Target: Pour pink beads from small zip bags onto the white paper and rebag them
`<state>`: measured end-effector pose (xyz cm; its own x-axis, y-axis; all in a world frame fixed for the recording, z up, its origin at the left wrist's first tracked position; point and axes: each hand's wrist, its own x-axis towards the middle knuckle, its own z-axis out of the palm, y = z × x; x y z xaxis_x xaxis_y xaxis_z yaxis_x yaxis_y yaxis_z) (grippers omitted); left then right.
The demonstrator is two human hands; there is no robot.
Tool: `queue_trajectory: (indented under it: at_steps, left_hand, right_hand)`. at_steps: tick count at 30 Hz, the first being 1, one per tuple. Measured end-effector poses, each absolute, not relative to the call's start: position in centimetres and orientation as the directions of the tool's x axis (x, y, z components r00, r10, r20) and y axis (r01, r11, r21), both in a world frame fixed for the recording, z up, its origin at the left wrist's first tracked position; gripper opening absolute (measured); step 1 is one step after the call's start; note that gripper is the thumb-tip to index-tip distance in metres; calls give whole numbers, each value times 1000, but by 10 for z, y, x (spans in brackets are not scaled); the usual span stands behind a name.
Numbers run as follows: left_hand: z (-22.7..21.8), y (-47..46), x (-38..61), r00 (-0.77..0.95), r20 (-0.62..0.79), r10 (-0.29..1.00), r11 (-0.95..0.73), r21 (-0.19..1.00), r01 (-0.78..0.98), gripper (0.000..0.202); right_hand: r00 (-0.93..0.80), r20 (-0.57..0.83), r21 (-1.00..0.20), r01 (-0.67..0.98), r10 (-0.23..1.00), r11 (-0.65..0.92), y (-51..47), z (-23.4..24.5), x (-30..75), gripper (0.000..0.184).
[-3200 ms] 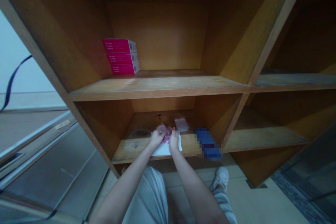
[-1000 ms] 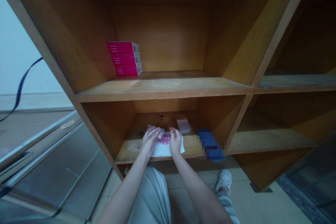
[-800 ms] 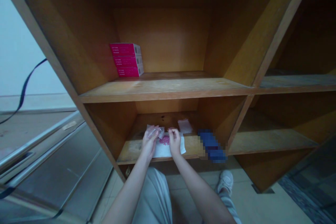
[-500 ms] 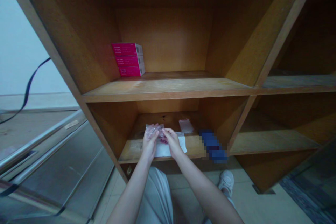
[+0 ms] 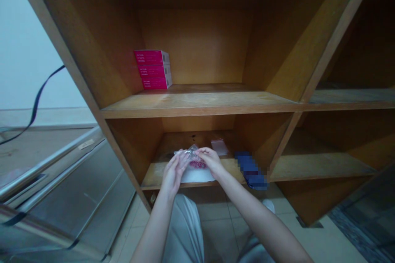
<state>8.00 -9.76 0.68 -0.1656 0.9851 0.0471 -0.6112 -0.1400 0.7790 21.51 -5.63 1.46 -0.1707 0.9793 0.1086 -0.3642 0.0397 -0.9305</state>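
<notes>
A crinkled clear plastic bag (image 5: 193, 153) is stretched between my two hands above the lower shelf. My left hand (image 5: 176, 169) grips its left side, with thumb and fingers closed on the film. At the other side, my right hand (image 5: 210, 158) pinches the edge of the bag. Just below lies a cluster of small dark-pink, bead-like pieces (image 5: 198, 164); I cannot tell whether any of them are inside the bag. Under these is a white sheet (image 5: 197, 176) on the shelf board. Behind my right hand rests a small clear zip bag (image 5: 219, 147).
A blurred-out blue item (image 5: 250, 171) lies at the right of the lower shelf. Three stacked pink boxes (image 5: 153, 70) stand on the upper shelf (image 5: 200, 111), whose edge overhangs my hands. A metal-framed panel (image 5: 77, 189) is at the left.
My hands have moved apart, the right one going right. The plastic bag is now spread between them, and more of the pink pieces show below.
</notes>
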Motion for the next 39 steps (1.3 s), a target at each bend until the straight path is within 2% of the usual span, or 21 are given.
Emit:
queue_trajectory:
  at_steps: [7,14,19,25,33,39]
  left_hand:
    - [8,-100,80,-111,7,994,-84,702,-707,32]
    - [8,-102,82,-92,20,996,-83,644,-760,35]
    - [5,-105,87,-106,19,994,-89,697,-712,36]
    - [-5,-109,87,-16,48,999,-48,789,-612,46]
    - [-4,-110,86,-19,0,1000,-11,813,-582,53]
    - [-10,-110,82,39,-14,999,35,792,-609,55]
  right_hand:
    - [-218,116,-927,-374,969,26,-56,16,223,22]
    - [-175,131,-932,-358,976,60,-51,10,225,20]
    - [-118,138,-926,-368,983,86,-47,6,223,19]
    - [-54,150,-925,-360,987,121,-42,3,224,21]
    - [-55,162,-932,-335,985,135,-41,4,225,20]
    - [-53,172,-941,-304,984,148,-41,4,226,20]
